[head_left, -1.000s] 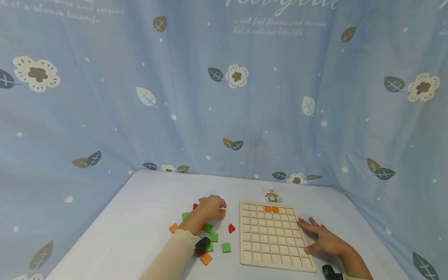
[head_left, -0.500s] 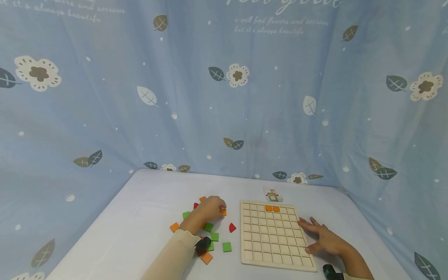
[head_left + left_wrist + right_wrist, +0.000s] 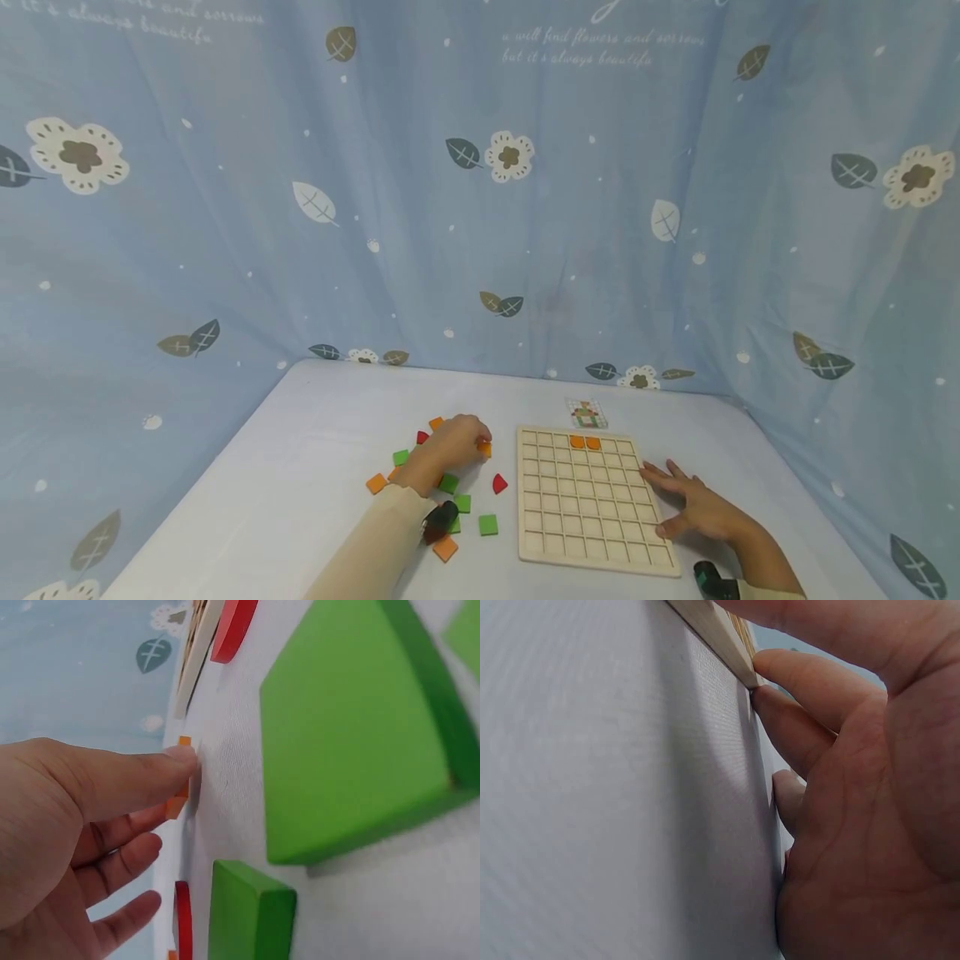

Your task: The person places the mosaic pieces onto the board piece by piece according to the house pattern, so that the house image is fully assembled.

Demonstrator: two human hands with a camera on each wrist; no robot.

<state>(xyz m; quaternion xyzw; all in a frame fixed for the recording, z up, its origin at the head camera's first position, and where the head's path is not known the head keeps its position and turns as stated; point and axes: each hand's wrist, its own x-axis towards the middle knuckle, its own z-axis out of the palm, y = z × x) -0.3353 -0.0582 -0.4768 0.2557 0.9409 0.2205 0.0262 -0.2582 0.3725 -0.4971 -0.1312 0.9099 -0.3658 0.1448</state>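
My left hand [image 3: 453, 442] pinches an orange tile [image 3: 486, 450] between thumb and index finger, just above the table among loose tiles. In the left wrist view the thumb covers most of that orange tile [image 3: 180, 801], and the other fingers are loosely bent. A wooden grid board [image 3: 570, 500] lies to the right, with two orange rounded pieces [image 3: 585, 442] side by side in its far row. Along the board's right edge, my right hand [image 3: 693, 507] rests with fingers spread; in the right wrist view its fingertips touch the board's side [image 3: 721, 637].
Green tiles [image 3: 488, 525], orange tiles [image 3: 445, 548] and red quarter-round pieces [image 3: 499, 483] lie scattered around the left forearm. Behind the board is a small card [image 3: 587, 413] with a coloured pattern. A blue flowered curtain [image 3: 420, 250] encloses the white table [image 3: 315, 433].
The left hand has taken hold of the orange tile and shifted slightly right with it. The right hand stays at the board's edge.
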